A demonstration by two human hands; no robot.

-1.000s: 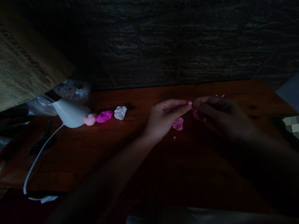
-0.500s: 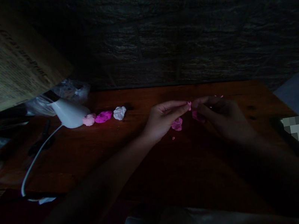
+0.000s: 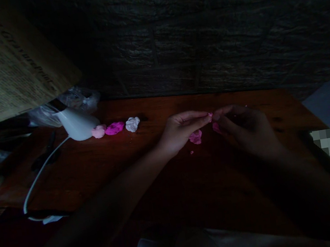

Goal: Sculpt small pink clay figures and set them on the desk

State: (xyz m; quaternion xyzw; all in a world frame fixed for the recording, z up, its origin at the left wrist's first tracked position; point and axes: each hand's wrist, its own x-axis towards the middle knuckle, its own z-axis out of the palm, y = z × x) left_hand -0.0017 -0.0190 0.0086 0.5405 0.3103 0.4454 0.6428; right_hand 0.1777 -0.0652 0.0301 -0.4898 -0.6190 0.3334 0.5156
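"Where's the small pink bit (image 3: 210, 116)?"
"Above the table (image 3: 156, 108), toward its back edge, pinched in the grip of the left hand (image 3: 179, 133)."
"And the right hand (image 3: 247, 129)?"
"Fingertips just beside it; I can't tell whether that grip pinches anything."
"What else?"
"A pink lump (image 3: 196, 137) below; pale pink lump (image 3: 99, 131), magenta lump (image 3: 115, 128) and white lump (image 3: 133, 124) running from the lamp (image 3: 79, 124)."

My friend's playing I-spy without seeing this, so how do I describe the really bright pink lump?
Find the big printed lampshade at the upper left, then the white cone-shaped base below it. Going right from that base come a pale pink lump, the bright pink lump, then a white lump. Yours is the middle one, the most vivid pink there.
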